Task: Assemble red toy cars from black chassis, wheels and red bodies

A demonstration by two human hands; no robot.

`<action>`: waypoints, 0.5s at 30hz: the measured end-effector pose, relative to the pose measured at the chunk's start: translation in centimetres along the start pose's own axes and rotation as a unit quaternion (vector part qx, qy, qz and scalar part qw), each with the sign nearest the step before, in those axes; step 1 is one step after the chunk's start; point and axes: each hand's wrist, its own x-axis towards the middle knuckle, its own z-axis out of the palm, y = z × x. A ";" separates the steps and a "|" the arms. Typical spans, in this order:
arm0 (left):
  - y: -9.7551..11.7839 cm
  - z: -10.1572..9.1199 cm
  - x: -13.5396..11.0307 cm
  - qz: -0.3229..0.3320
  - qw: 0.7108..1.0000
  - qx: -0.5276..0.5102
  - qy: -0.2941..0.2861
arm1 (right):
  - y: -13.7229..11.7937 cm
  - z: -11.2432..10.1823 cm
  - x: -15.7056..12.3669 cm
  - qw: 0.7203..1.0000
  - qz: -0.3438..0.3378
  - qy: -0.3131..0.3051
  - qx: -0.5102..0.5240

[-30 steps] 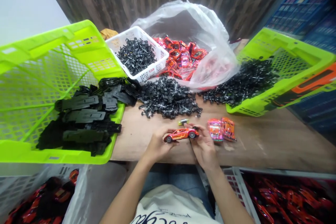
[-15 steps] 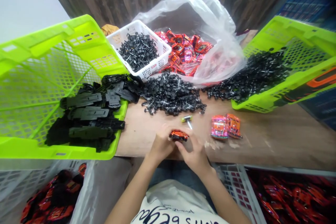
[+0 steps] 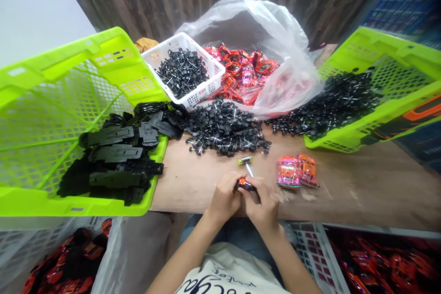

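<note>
Between my two hands, close to the table's front edge, is a small orange-and-black toy car (image 3: 246, 184). My left hand (image 3: 225, 196) closes around its left end, and my right hand (image 3: 263, 202) grips the right end with thumb and fingers. Fingers cover much of the car. Just beyond them lies a small hammer (image 3: 245, 161) with a yellowish head and a pale handle pointing toward my right hand. Two shiny orange-pink car bodies (image 3: 289, 172) rest side by side to the right.
Black wheel-and-axle sets (image 3: 225, 128) are heaped mid-table. A white basket (image 3: 203, 93) holds more. Behind, a clear plastic bag (image 3: 289, 23) contains red car bodies. Green crates (image 3: 120, 209) flank me, the left one with black chassis plates (image 3: 117, 151). Baskets of red cars (image 3: 389, 262) stand below.
Both hands have shifted slightly right with the toy car. The car has been turned and tilted, showing more of its black side. The hammer and car bodies lie as before.
</note>
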 end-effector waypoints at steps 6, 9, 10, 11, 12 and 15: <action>0.1 0.5 -0.3 0.044 0.998 -0.030 0.027 | -0.3 -0.7 0.3 1.000 -0.009 -0.017 -0.018; -0.2 0.3 -0.4 0.036 0.998 -0.041 0.023 | -0.2 -0.7 0.1 0.999 0.016 -0.034 0.013; -0.4 0.2 -0.4 0.027 0.999 -0.042 0.019 | -0.1 -0.7 0.1 0.998 0.023 -0.044 0.027; -0.5 0.1 -0.4 0.018 0.999 -0.044 0.016 | 0.1 -0.7 0.0 0.997 0.028 -0.052 0.043; -0.7 0.0 -0.3 0.011 0.999 -0.047 0.014 | 0.2 -0.7 -0.1 0.996 0.029 -0.055 0.059; -0.8 -0.3 -0.3 0.006 0.998 -0.068 0.004 | 0.3 -0.5 -0.3 0.997 0.011 -0.033 0.071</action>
